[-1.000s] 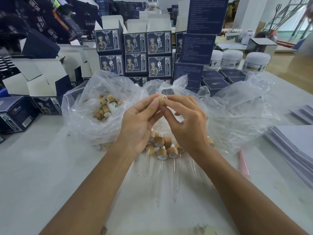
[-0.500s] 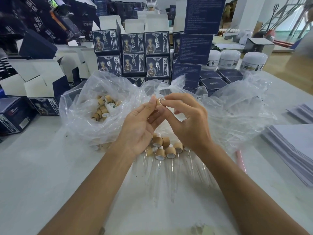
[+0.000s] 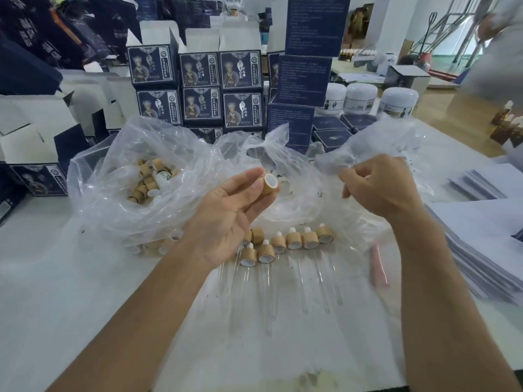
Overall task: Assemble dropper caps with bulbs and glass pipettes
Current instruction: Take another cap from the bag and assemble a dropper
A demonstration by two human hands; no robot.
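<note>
Several stacked navy printed cartons [image 3: 198, 89] stand behind a crumpled clear plastic bag [image 3: 119, 199]. Left hand [image 3: 226, 219] pinches a tan wood-look dropper cap [image 3: 268, 185] – white-lined; right hand [image 3: 379, 190] curled, grasp unclear

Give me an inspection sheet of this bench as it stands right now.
Surface: white table, with specks of dirt in places.
Job's things: bamboo cap pinched in the left hand; row of assembled droppers lying on a clear plastic sheet; loose caps in the clear bag.
Clutter: pink stick; paper stacks.
Grippers: right hand has its fingers curled; anything in it is hidden.
Cables: nothing seen.
Surroundings: stacked navy boxes, white jars.
</note>
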